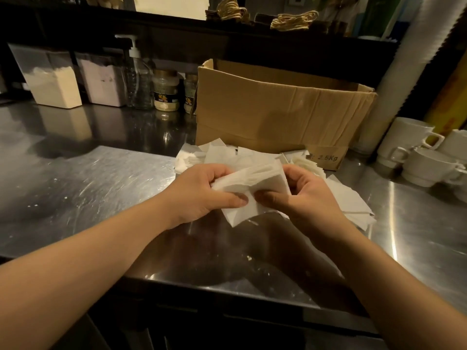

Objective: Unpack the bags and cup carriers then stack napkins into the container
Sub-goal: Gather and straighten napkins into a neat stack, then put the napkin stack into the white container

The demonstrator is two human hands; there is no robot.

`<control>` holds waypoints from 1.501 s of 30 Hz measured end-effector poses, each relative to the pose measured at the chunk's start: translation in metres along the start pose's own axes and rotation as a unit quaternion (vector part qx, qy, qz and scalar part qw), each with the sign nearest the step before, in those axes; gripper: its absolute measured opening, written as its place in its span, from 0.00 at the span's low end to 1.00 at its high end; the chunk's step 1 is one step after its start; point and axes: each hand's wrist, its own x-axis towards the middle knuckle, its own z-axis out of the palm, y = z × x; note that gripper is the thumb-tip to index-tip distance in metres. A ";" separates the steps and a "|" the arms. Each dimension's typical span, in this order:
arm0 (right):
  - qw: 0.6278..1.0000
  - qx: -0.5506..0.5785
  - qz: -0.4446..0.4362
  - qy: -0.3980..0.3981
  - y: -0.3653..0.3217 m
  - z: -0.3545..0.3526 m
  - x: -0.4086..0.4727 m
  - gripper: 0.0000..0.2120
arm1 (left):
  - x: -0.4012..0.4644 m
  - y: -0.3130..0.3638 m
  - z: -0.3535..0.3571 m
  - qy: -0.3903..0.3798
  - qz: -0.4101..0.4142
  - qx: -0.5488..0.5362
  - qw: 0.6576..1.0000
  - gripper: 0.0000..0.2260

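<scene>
Standing at the steel counter (75, 188), we see the cardboard box (278, 112) near its back edge, loose napkins (353, 200) heaped before it unstacked; our left hand (199, 193) and right hand (308, 193) pinch a napkin bundle (255, 180).

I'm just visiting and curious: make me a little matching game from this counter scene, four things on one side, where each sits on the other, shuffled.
Things:
1. cardboard box
2. white cups
3. pump bottle
4. napkin stack

Places:
A. far right of the steel counter
B. held between the left hand and the right hand
C. back of the counter, left of the box, beside the jars
D. behind the loose napkins

Pairs: 1-D, 2-A, 3-C, 4-B
</scene>
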 end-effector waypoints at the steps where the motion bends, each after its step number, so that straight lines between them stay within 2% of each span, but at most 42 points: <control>1: 1.000 0.011 -0.006 0.002 -0.004 0.001 0.005 0.24 | 0.002 0.002 -0.003 -0.012 -0.007 0.002 1.000 0.13; 4: 0.997 0.071 -0.010 0.019 -0.016 0.006 0.025 0.26 | 0.011 0.013 -0.017 -0.062 -0.027 -0.016 0.998 0.16; 8: 0.989 0.143 -0.022 0.036 -0.034 0.016 0.063 0.29 | 0.032 0.031 -0.042 -0.052 -0.034 -0.071 0.996 0.20; 11: 0.984 0.177 -0.007 0.009 -0.053 0.021 0.091 0.27 | 0.045 0.043 -0.063 -0.042 -0.021 -0.119 0.992 0.15; 15: 0.984 0.174 0.020 -0.022 -0.080 0.023 0.125 0.19 | 0.061 0.056 -0.088 -0.024 -0.022 -0.138 0.990 0.14; 20: 0.983 0.160 0.071 -0.050 -0.124 0.022 0.167 0.22 | 0.079 0.086 -0.125 -0.009 -0.040 -0.161 0.986 0.17; 24: 0.968 0.186 0.127 -0.114 -0.167 0.016 0.203 0.16 | 0.094 0.116 -0.163 0.011 -0.064 -0.153 0.986 0.21; 26: 0.967 0.191 0.123 -0.119 -0.188 0.014 0.222 0.14 | 0.102 0.132 -0.182 0.029 -0.067 -0.153 0.986 0.22; 31: 0.973 0.178 0.099 -0.105 -0.235 0.023 0.273 0.20 | 0.125 0.166 -0.229 0.063 -0.073 -0.148 0.984 0.19; 40: 0.980 0.141 0.063 -0.128 -0.291 0.041 0.367 0.16 | 0.179 0.194 -0.315 0.094 -0.088 -0.133 0.983 0.16; 45: 0.983 0.119 0.060 -0.124 -0.309 0.052 0.421 0.22 | 0.214 0.199 -0.357 0.098 -0.101 -0.148 0.979 0.17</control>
